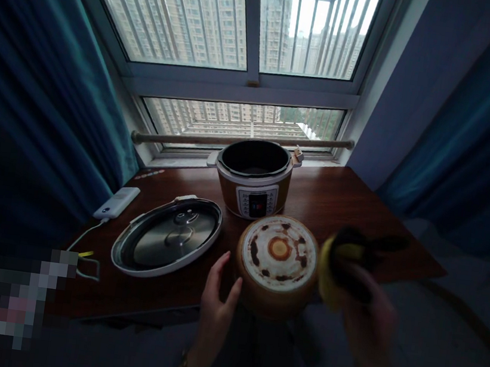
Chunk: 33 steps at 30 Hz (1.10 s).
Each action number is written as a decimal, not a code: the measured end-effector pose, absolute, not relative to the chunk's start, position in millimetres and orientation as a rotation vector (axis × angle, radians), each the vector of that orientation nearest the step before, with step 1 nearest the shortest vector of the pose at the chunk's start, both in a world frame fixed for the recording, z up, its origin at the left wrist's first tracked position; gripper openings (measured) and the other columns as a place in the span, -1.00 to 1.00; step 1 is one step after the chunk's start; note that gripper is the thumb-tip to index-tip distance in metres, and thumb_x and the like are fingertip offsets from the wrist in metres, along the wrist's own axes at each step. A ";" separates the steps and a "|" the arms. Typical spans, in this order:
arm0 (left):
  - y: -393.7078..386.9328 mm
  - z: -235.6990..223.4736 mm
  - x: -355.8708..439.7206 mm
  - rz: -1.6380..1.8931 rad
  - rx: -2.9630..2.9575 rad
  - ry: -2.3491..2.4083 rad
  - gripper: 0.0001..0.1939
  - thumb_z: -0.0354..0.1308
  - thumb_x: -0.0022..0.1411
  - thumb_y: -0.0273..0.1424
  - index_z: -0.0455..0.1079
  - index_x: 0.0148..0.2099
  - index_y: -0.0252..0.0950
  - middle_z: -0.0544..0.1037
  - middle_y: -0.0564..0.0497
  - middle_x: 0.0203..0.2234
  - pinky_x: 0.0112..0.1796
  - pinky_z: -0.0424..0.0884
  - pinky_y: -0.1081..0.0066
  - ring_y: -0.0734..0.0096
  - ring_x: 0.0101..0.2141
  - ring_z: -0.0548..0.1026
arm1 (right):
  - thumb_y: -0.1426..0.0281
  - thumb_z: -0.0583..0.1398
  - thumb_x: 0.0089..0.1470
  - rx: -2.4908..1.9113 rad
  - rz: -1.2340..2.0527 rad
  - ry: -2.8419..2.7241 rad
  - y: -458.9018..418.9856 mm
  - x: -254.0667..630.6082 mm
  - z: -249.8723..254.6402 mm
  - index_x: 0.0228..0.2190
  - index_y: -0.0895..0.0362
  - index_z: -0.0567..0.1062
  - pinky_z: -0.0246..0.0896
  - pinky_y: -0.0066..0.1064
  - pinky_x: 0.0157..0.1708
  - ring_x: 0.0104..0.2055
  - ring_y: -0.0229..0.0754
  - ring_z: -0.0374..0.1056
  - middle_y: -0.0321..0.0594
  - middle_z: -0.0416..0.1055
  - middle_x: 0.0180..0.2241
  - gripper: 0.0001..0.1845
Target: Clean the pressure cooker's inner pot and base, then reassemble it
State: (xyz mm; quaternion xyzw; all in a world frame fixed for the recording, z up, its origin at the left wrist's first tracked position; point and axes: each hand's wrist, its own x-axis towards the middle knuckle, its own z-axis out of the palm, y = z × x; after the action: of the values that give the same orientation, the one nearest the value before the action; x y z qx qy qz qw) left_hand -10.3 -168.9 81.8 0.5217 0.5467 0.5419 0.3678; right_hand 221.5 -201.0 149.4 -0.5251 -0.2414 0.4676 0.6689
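A round brown-orange pot (pixel 279 260) is bottom up at the table's front edge; its pale base has dark brown stains and a ring mark in the middle. My left hand (pixel 218 297) is curved against the pot's left side, thumb and fingers steadying it. To the pot's right, my right hand (pixel 369 302) grips a yellow and black cloth (pixel 337 268), both blurred. Behind the pot stands an electric cooker (pixel 250 193) without its lid, its dark inside showing and a control panel in front. An oval lid (pixel 170 237) lies inside up to the left.
The brown wooden table (pixel 330 188) stands against a barred window. A white power bank (pixel 116 203) with a cable lies at its left edge. A wooden rail (pixel 241 141) crosses the sill behind the cooker. Blue curtains (pixel 48 61) hang at both sides.
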 end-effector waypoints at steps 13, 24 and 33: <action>-134.9 48.3 -3.5 1.328 1.199 1.316 -0.33 0.24 -0.03 -0.25 0.16 0.12 -0.28 0.24 -0.20 0.09 0.08 0.15 0.20 0.07 0.11 0.22 | 0.36 0.16 0.05 -1.445 -0.019 -1.836 -186.2 150.8 94.4 -0.09 0.01 0.46 -0.05 -0.05 0.03 0.05 0.06 0.16 -0.16 0.39 -0.05 -0.66; -134.0 59.0 -2.7 1.283 1.257 1.348 -0.41 0.22 0.02 -0.24 0.19 0.10 -0.24 0.23 -0.13 0.09 0.09 0.14 0.19 0.07 0.11 0.20 | 0.36 0.19 0.03 -1.301 0.506 -1.613 -157.8 219.8 84.3 -0.29 -0.11 0.57 -0.24 0.02 0.15 0.08 -0.02 0.18 -0.29 0.48 -0.14 -0.80; -133.2 52.2 -3.9 1.290 1.388 1.376 -0.44 0.16 0.09 -0.22 0.14 0.12 -0.23 0.21 -0.12 0.11 0.11 0.13 0.16 0.11 0.13 0.16 | 0.25 0.24 -0.05 -1.005 1.101 -1.591 -55.6 269.9 90.7 -0.33 0.07 0.60 -0.06 -0.14 0.14 0.12 -0.06 0.15 -0.16 0.48 -0.15 -0.77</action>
State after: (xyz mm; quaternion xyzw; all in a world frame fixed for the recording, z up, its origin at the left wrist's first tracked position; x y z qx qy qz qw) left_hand -3.9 -133.2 52.2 0.5458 0.5414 0.5073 0.3894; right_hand 269.9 -55.6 90.7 -0.4085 -0.6471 0.4479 0.4623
